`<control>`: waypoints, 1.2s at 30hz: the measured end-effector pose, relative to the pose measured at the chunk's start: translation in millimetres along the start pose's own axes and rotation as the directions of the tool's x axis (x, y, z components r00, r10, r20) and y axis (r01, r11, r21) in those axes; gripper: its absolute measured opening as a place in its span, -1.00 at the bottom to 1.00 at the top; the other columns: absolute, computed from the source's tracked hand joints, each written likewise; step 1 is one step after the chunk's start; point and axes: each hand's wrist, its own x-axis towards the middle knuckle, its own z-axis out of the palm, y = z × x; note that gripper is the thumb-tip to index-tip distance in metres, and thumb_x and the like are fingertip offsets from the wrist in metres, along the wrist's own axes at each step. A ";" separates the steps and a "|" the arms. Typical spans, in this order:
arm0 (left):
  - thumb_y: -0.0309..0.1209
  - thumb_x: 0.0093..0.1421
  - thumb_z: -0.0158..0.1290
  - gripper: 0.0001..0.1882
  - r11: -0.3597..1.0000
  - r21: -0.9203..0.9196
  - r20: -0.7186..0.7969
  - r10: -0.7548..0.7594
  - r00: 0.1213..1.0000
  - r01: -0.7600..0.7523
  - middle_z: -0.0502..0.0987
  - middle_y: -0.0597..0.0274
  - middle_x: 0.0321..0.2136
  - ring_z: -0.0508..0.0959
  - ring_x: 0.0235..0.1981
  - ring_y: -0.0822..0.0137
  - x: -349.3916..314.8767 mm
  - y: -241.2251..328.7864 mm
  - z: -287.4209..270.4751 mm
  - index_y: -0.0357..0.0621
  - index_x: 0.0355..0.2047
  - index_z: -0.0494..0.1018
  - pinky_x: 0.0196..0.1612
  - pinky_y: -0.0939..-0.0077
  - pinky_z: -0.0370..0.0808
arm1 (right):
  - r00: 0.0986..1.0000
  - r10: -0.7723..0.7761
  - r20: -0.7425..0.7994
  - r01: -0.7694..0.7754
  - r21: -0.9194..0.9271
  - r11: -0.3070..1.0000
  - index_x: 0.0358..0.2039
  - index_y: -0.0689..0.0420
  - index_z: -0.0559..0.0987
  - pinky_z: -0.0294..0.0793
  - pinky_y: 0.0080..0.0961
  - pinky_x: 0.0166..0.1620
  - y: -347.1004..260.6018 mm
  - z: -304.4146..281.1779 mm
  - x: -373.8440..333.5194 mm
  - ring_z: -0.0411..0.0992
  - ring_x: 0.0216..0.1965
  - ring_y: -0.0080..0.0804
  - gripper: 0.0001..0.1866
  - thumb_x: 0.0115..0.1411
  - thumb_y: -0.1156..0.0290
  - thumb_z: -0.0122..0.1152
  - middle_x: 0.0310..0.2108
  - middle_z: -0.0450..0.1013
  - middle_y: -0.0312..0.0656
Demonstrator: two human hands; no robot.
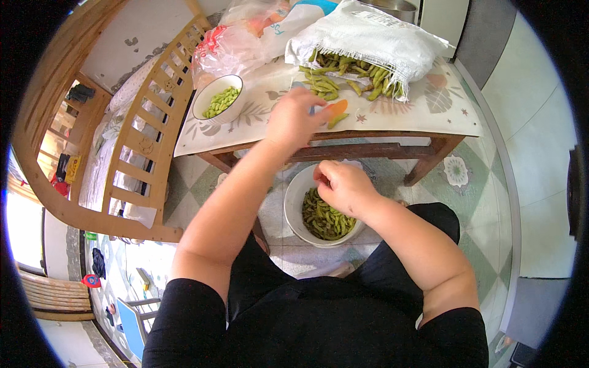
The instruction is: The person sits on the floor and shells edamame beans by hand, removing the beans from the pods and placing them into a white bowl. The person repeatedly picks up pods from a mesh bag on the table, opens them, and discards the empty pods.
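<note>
My left hand is over the front of the table, its fingers blurred and partly hidden. Beside its fingertips lie an orange object, whose kind I cannot make out, and a green bean pod. My right hand is closed, its fingertips pinched together above the rim of a white basin; what they hold is hidden. Green and brownish pods fill the lower part of that basin, which stands between my legs. On the table's left, a white bowl contains shelled green beans.
A white woven sack spills pods onto the printed tablecloth. Plastic bags lie at the back left. A wooden railing runs along the table's left, and a table leg stands right of the basin.
</note>
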 end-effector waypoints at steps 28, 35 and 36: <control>-0.47 0.00 0.06 -0.82 0.757 -0.406 0.459 -0.315 0.831 0.511 0.47 0.29 -0.55 0.41 -0.49 0.50 -149.9 -20.3 -4.3 -0.26 -0.36 0.43 -0.37 0.60 0.38 | 0.892 0.202 0.404 -0.249 0.066 0.966 -0.49 0.18 0.44 0.30 -0.36 -0.40 7.1 21.6 6.9 0.36 -0.50 -0.15 -0.69 0.11 0.17 -0.08 -0.55 0.41 -0.07; -0.26 0.04 -0.02 -0.79 0.959 -0.182 0.448 -0.116 0.886 0.218 0.46 0.12 -0.58 0.46 -0.52 0.16 -157.5 -28.7 -12.2 -0.14 -0.48 0.45 -0.44 0.36 0.36 | 0.800 0.172 0.575 -0.231 0.030 0.972 -0.44 0.17 0.45 0.28 -0.59 -0.48 5.8 32.8 9.9 0.29 -0.59 -0.48 -0.72 0.15 0.21 -0.08 -0.58 0.38 -0.20; -0.30 0.04 0.00 -0.80 0.941 -0.264 0.424 -0.083 0.902 0.210 0.43 0.13 -0.62 0.44 -0.55 0.19 -159.3 -31.3 -11.2 -0.19 -0.53 0.42 -0.47 0.40 0.34 | 0.754 0.191 0.628 -0.395 0.201 0.896 -0.44 0.18 0.45 0.26 -0.63 -0.50 5.5 29.9 10.7 0.27 -0.61 -0.53 -0.72 0.16 0.22 -0.10 -0.59 0.37 -0.24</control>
